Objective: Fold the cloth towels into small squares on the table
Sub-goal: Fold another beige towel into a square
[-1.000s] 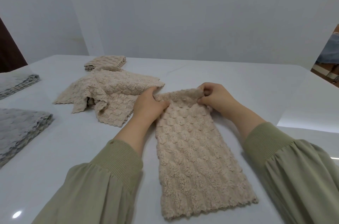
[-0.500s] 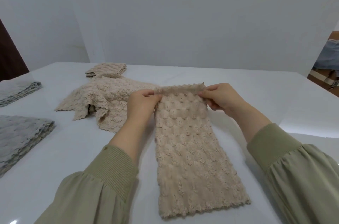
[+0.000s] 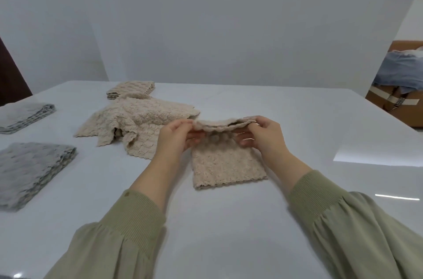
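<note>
Your left hand (image 3: 176, 139) pinches the left end of the beige towel's (image 3: 226, 164) far edge; your right hand (image 3: 265, 139) pinches the right end. Both have fingers curled round the fabric, thumbs on the top side.

Towel position: centre of frame, on the white table (image 3: 229, 233). The held edge is lifted off the surface and spans the gap between the hands; it shows more than one layer. The lower part lies flat, scalloped hem nearest you.

Olive-green sleeves (image 3: 128, 228) cover both forearms to the wrist.

Other items:
- Crumpled beige towels (image 3: 137, 127), left of centre, just beside your left hand. Cannot tell whether they touch the held towel.
- Folded beige stack (image 3: 130, 90), behind that heap, toward the far table edge.
- Grey folded stack (image 3: 29, 171), left edge of frame, mid-height.
- Second grey stack (image 3: 25, 116), above it in the frame, apart from the first.
- Cardboard box (image 3: 393, 100), right edge of frame, off the table, with blue cloth (image 3: 400, 70) on top.
</note>
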Motion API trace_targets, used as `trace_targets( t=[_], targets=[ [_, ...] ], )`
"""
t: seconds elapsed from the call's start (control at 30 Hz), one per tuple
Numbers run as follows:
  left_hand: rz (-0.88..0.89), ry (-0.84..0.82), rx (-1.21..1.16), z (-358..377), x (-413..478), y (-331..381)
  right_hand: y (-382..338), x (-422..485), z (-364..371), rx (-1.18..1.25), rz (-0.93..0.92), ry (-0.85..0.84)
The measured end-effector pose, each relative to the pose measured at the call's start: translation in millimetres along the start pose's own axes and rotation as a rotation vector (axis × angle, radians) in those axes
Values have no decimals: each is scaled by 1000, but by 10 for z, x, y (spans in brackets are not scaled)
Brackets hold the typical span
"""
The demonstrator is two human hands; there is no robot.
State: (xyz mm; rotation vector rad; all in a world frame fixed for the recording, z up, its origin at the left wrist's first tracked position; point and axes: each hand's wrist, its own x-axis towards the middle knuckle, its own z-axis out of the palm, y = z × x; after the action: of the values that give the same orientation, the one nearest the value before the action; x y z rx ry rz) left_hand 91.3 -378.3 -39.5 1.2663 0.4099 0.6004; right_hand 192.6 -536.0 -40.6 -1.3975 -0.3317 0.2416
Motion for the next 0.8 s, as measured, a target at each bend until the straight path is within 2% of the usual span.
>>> trace_targets(
  t=[0.13,0.3,0.43,0.8],
  targets=[
    [-87,-76,39,-204,-157,30,-100,-248,-107,-39,121,-84],
    [-132,-181,217,-301,-359,-12,-111,-474,-238,-389,69,-121],
    [-152,-222,338,-298,-411,17,-160,-472,-266,-543,95,-178],
    [-64,-335,518,-316,-438,62,-146,-401,-318,-625,88,-228]
  ],
)
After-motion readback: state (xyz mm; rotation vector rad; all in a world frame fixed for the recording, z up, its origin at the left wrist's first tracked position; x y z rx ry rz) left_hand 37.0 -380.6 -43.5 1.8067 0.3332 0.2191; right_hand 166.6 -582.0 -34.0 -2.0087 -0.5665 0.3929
